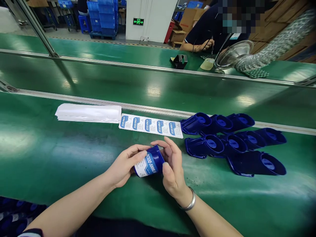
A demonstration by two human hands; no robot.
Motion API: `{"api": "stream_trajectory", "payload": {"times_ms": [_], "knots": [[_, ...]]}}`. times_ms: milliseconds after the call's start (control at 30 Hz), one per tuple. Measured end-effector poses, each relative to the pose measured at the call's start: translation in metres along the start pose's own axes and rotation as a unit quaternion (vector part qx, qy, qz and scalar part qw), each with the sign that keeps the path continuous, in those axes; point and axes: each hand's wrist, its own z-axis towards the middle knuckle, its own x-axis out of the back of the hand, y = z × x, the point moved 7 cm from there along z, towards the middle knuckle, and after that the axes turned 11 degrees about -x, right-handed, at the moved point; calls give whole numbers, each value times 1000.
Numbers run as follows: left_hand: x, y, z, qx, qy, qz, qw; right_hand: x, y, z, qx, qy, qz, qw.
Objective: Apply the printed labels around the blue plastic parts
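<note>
A dark blue plastic part with a white and blue label on its side is tilted between both hands. My left hand grips its left end, the thumb lying on top near the label. Around the right end, my right hand has its fingers curled and apart, with the thumb raised; whether it touches the part is hard to make out. Beyond the hands lies a strip of printed labels, beside a stack of white sheets. Several blue parts lie in rows to the right.
A metal rail runs behind the labels, with a second, raised rail beyond it. Across the bench sits a person near a flexible metal duct and a black object. More blue parts are at the lower left.
</note>
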Motion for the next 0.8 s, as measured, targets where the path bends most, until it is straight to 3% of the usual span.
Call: {"api": "stream_trajectory", "payload": {"times_ms": [167, 400, 567, 800], "knots": [[3, -8, 1, 76, 42, -121, 989, -6, -7, -3, 72, -32, -40, 996], [3, -9, 0, 67, 46, -137, 987, -15, -14, -1, 120, -63, -116, 984], [2, -3, -3, 15, 50, -74, 996, -17, -15, -2, 103, -56, -123, 986], [3, 8, -4, -129, 31, 110, 985, -15, -4, -3, 29, -21, -90, 995]]}}
